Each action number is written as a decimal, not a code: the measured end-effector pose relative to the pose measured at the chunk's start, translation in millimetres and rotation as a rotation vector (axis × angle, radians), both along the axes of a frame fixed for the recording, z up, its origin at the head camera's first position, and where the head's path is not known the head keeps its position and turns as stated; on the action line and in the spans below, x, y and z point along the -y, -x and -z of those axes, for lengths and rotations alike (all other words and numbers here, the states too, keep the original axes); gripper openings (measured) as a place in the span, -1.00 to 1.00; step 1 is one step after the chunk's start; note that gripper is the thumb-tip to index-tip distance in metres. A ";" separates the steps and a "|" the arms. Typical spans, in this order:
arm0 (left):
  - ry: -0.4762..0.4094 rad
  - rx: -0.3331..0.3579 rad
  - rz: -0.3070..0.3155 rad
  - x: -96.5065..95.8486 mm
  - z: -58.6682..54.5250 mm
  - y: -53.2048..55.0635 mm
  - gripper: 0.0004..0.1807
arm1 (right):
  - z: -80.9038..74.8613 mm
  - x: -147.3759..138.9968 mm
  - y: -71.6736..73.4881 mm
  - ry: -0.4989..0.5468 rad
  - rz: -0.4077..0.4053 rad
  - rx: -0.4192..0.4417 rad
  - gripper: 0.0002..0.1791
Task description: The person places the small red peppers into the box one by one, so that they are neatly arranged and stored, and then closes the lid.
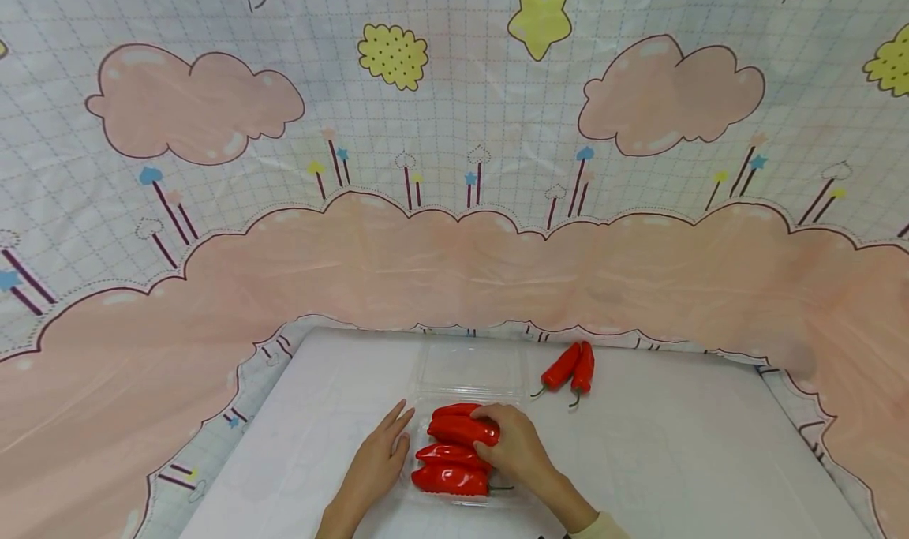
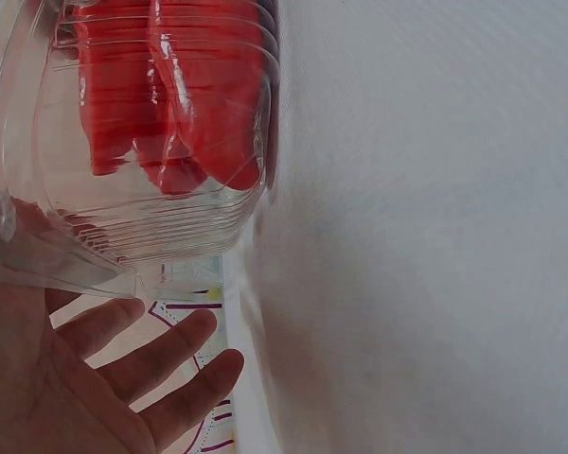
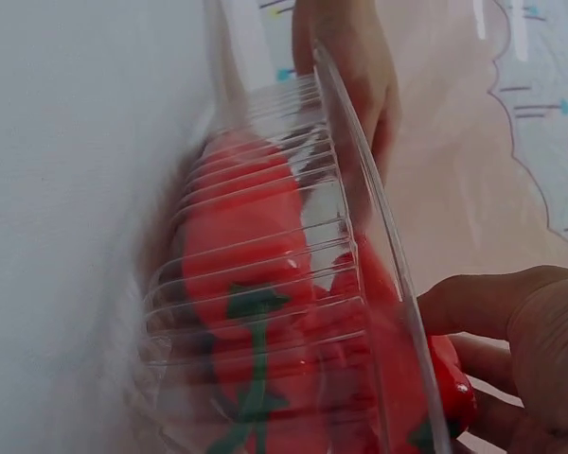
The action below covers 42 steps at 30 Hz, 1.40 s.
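Note:
A clear plastic clamshell box [image 1: 465, 502] lies with its lid folded back, and several long red peppers [image 1: 449, 480] are stacked crosswise in its tray. My right hand [image 1: 521, 451] grips one red pepper [image 1: 454, 428] by its right end, on top of the others; thumb and fingers straddle that end. In the right wrist view the tray's ribbed wall shows green stems through it. My left hand [image 1: 376, 458] is beside the tray's left side, fingers extended and spread. In the left wrist view its fingers [image 2: 161, 364] reach past the tray's corner.
Two more red peppers, one [image 1: 561, 368] leaning against the other [image 1: 584, 369], lie on the white table [image 1: 667, 436] behind and right of the box. The open lid [image 1: 469, 369] extends toward the back. A patterned curtain [image 1: 454, 271] rises behind the table.

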<state>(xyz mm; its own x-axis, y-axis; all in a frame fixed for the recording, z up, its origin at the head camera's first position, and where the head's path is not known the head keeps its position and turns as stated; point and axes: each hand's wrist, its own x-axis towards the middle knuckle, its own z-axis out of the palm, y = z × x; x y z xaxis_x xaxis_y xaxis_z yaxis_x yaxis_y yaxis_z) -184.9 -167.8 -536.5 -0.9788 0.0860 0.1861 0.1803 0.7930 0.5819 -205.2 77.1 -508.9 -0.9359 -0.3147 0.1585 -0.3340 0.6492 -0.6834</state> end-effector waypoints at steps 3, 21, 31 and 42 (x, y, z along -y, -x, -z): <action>0.001 0.004 -0.001 0.1 0.5 0.2 -0.53 | 0.8 0.8 0.0 -0.011 0.001 -0.011 -0.59; -0.008 0.029 -0.012 -1.7 0.0 0.7 -0.53 | 4.0 3.1 -0.5 -0.080 -0.013 -0.088 -0.66; -0.007 0.004 -0.006 -0.8 1.5 0.8 -0.53 | 1.2 -0.9 -4.0 -0.040 0.013 -0.049 -0.58; -0.014 -0.007 0.003 -0.4 -0.1 -0.5 -0.53 | -16.2 -10.8 -5.0 0.073 -0.018 -0.041 -0.55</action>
